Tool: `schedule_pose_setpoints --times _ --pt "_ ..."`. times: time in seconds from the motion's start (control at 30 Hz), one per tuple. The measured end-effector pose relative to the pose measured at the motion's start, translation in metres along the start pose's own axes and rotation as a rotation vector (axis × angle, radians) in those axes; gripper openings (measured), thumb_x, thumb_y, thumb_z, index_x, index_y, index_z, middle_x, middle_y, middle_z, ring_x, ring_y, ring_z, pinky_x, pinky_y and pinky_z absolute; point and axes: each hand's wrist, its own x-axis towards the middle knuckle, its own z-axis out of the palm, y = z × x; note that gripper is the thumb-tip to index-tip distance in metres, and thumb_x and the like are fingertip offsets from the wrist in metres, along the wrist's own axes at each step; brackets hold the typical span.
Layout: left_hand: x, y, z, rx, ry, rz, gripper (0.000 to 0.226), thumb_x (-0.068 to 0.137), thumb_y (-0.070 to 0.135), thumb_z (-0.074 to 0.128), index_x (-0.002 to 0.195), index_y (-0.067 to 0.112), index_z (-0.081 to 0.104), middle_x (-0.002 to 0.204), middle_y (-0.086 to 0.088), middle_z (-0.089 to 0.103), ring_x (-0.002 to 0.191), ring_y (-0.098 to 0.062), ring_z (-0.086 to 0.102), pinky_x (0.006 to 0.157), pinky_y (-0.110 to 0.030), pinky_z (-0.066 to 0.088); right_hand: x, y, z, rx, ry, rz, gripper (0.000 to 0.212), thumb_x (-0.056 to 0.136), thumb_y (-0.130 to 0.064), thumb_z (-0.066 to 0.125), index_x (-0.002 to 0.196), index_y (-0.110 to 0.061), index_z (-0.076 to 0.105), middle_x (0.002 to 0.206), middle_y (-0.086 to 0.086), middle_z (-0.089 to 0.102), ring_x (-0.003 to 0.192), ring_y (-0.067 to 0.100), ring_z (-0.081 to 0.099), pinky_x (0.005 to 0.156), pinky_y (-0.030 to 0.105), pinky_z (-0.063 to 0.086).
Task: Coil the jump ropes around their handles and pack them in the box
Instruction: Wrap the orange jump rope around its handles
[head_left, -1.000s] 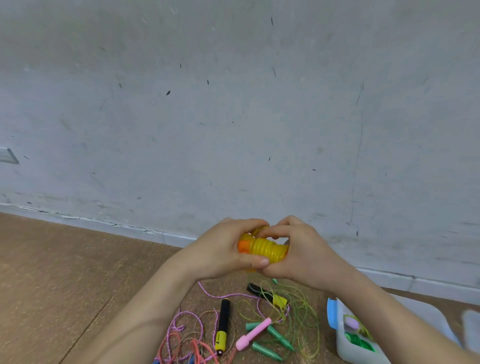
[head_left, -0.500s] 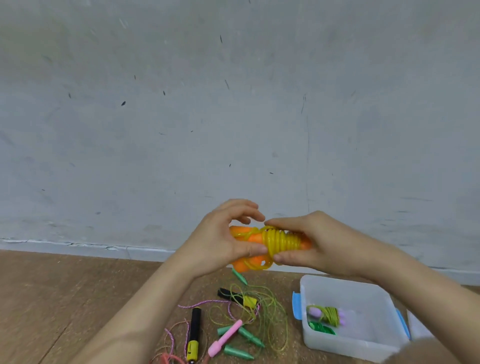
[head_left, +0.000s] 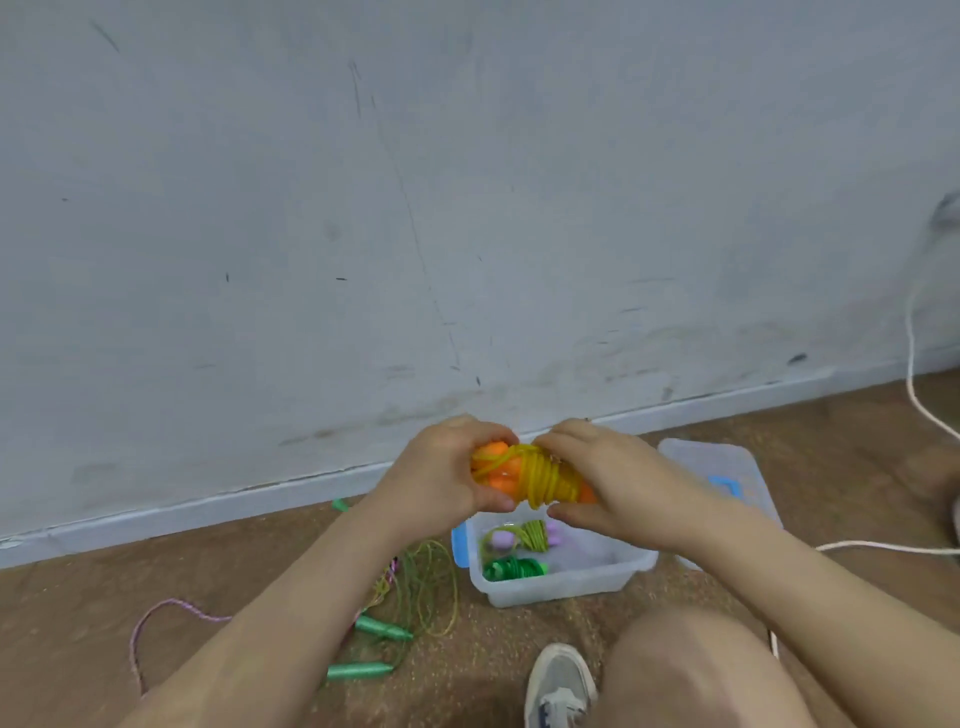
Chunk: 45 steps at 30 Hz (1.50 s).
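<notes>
The rope bundle (head_left: 545, 480), gripped crosswise at its ends by left hand (head_left: 441, 486) and right hand (head_left: 615, 486), is seemingly held above the box (head_left: 561, 590).

The orange handles (head_left: 497, 480) are smooth, glossy plastic, and the yellow rope (head_left: 545, 480) coiled round them is a shiny, slightly see-through plastic cord. The box (head_left: 550, 587) is cloudy translucent plastic with a smooth sheen and an opaque blue plastic latch (head_left: 459, 543), while the green handles (head_left: 361, 670) look glossy and the pink rope (head_left: 156, 610) looks like matt braided cord. The brown floor (head_left: 78, 597) is rough and grainy, the grey wall (head_left: 467, 208) is matt, scuffed paint, and the shoe (head_left: 558, 680) is matt grey cloth
</notes>
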Motion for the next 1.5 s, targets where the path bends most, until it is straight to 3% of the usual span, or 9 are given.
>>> schedule_pose_setpoints --times 0.17,0.27,0.43,0.57,0.83,1.1,1.23,1.37,1.5 --pt "0.039 -0.054 0.096 0.163 -0.179 -0.057 0.071 0.071 0.05 0.076 0.133 0.034 0.047 0.122 0.006 0.053 0.116 -0.017 0.047 0.093 -0.03 0.041 0.004 0.071 0.081 0.157 -0.169 0.143 0.048 0.082 -0.04 0.07 0.124 -0.023 0.055 0.109 -0.003 0.054 0.102 0.014 0.053 0.083 0.029 0.041" --pt "0.057 -0.094 0.14 0.27 -0.165 -0.165 0.059 0.09 0.034 0.06 0.143 0.025 0.037 0.14 0.001 0.045 0.127 -0.022 0.041 0.098 -0.034 0.039 0.018 0.113 0.134 0.195 -0.196 0.303 0.043 0.083 -0.035 0.069 0.121 -0.02 0.055 0.108 0.002 0.054 0.102 0.021 0.056 0.083 0.034 0.045" --pt "0.084 -0.141 0.211 0.573 -0.527 -0.212 0.042 0.087 0.002 0.052 0.128 0.009 0.049 0.129 -0.011 0.048 0.121 -0.031 0.044 0.081 -0.041 0.046 0.042 0.174 0.213 0.242 -0.235 0.55 0.028 0.082 -0.032 0.069 0.102 -0.015 0.06 0.095 0.004 0.053 0.093 0.027 0.059 0.075 0.033 0.044" --pt "0.105 -0.169 0.254 0.601 -0.584 -0.315 0.066 0.089 0.007 0.056 0.146 0.004 0.023 0.145 -0.014 0.031 0.137 -0.032 0.025 0.099 -0.044 0.042 0.057 0.192 0.255 0.275 -0.267 0.518 0.024 0.083 -0.025 0.069 0.104 -0.016 0.06 0.093 0.002 0.05 0.094 0.027 0.059 0.077 0.031 0.042" --pt "0.108 -0.169 0.268 0.765 -0.628 -0.091 0.031 0.093 -0.003 0.039 0.121 0.001 0.053 0.123 -0.018 0.057 0.112 -0.034 0.056 0.087 -0.042 0.048 0.086 0.22 0.268 0.408 -0.376 0.491 0.039 0.086 -0.013 0.065 0.124 -0.02 0.061 0.116 0.003 0.065 0.109 0.025 0.059 0.094 0.036 0.046" --pt "0.087 -0.168 0.265 0.718 -0.755 -0.067 0.029 0.094 0.0 0.044 0.12 0.002 0.057 0.122 -0.018 0.057 0.108 -0.033 0.056 0.083 -0.041 0.047 0.089 0.156 0.286 0.064 -0.1 0.118 0.044 0.058 -0.012 0.077 0.1 -0.016 0.064 0.094 0.003 0.068 0.092 0.027 0.06 0.068 0.037 0.051" --pt "0.088 -0.168 0.258 0.642 -0.752 -0.073 0.024 0.092 0.004 0.05 0.114 0.006 0.061 0.116 -0.014 0.061 0.104 -0.03 0.058 0.082 -0.038 0.047 0.098 0.15 0.308 -0.053 -0.217 0.116 0.058 0.042 -0.006 0.082 0.095 -0.014 0.058 0.093 0.006 0.063 0.087 0.029 0.056 0.06 0.034 0.047" --pt "0.089 -0.169 0.25 0.619 -0.743 -0.073 0.021 0.091 0.006 0.053 0.11 0.007 0.063 0.114 -0.012 0.062 0.102 -0.03 0.058 0.079 -0.038 0.047 0.116 0.147 0.314 0.105 -0.274 0.269 0.032 0.081 -0.022 0.065 0.109 -0.013 0.052 0.111 0.012 0.048 0.091 0.036 0.057 0.069 0.038 0.047" --pt "0.092 -0.166 0.239 0.646 -0.591 -0.081 0.027 0.088 0.002 0.052 0.114 0.006 0.057 0.121 -0.015 0.055 0.11 -0.033 0.05 0.08 -0.039 0.045 0.111 0.153 0.305 0.347 -0.226 0.315 0.01 0.077 -0.014 0.064 0.087 -0.014 0.062 0.094 0.007 0.063 0.086 0.029 0.06 0.073 0.037 0.048"
